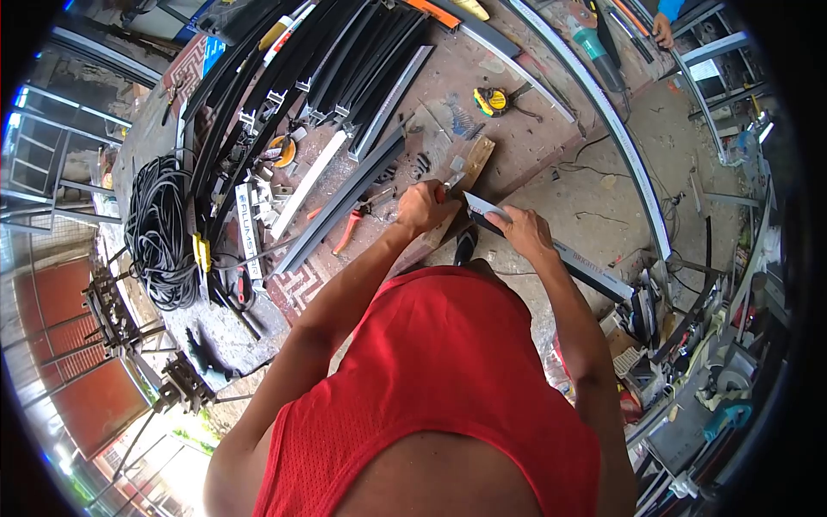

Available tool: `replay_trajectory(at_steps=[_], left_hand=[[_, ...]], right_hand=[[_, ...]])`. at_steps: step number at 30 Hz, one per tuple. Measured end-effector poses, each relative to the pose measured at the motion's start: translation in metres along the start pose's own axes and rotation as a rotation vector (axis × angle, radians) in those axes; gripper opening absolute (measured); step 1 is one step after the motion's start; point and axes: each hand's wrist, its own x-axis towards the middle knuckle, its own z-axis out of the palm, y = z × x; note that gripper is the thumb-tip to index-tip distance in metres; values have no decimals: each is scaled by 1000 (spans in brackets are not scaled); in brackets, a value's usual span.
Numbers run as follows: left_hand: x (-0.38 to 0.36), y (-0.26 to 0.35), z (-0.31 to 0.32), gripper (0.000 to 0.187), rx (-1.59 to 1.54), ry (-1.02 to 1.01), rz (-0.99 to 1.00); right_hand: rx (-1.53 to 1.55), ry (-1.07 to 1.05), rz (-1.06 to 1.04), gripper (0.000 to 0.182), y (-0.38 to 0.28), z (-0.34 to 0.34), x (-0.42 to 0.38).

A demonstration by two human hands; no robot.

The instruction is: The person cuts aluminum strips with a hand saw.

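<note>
My left hand (419,207) is closed around a small red-handled tool (441,193). Its metal tip points toward the end of a long aluminium profile (596,274); the fingers hide most of the tool. Gripped near that end by my right hand (527,231), the profile slants down to the right and has a printed protective strip. Just beyond both hands lies a wooden block (478,162). Orange-handled pliers (347,233) rest on the bench left of my left hand.
Black profiles (345,60) are stacked at the upper left, beside a coil of black rubber strip (159,233). A yellow tape measure (491,102) and a green angle grinder (594,47) lie ahead. Another person's hand (662,31) shows at the upper right. Scrap metal crowds the right side.
</note>
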Motion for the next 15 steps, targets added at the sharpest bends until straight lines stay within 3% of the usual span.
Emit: replay_trajectory(at_steps=[3, 6, 9, 13, 15], left_hand=[[11, -17, 2, 38, -50, 52, 42], [12, -34, -24, 33, 88, 105, -63], [12, -46, -33, 30, 200, 108, 99], [7, -32, -50, 25, 48, -231, 276], [0, -26, -44, 27, 74, -98, 249]], right_hand=[[0, -19, 11, 60, 5, 8, 1], [-13, -4, 17, 60, 5, 18, 5], [-36, -4, 1, 59, 6, 26, 12], [-96, 7, -44, 58, 13, 31, 17], [-138, 20, -19, 58, 7, 28, 14]])
